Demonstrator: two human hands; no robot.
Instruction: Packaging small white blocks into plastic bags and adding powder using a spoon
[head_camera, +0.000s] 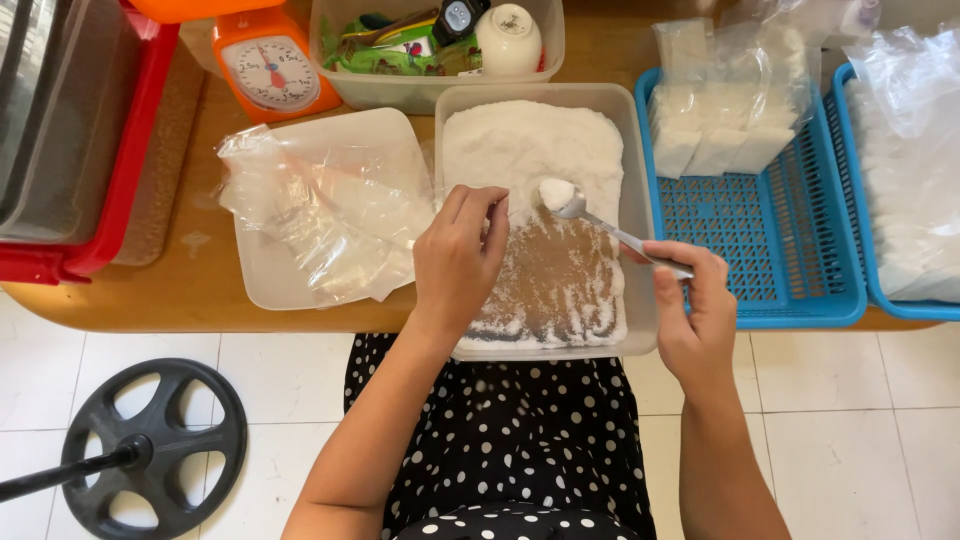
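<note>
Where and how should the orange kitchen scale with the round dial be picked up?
Grip the orange kitchen scale by the two sides of its boxy body, coming from above and the front. Its dial face tilts up toward the person, so the flat flanks give the surest hold. The red crate crowds its left.

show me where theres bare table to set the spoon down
Bare wood is scarce: a patch at the table's front left, between the red bin and the square tray with the plastic bag. The blue basket has open floor at its near half. Elsewhere containers sit edge to edge; both hands, left and right holding the spoon, hover over the sugar tub.
</note>
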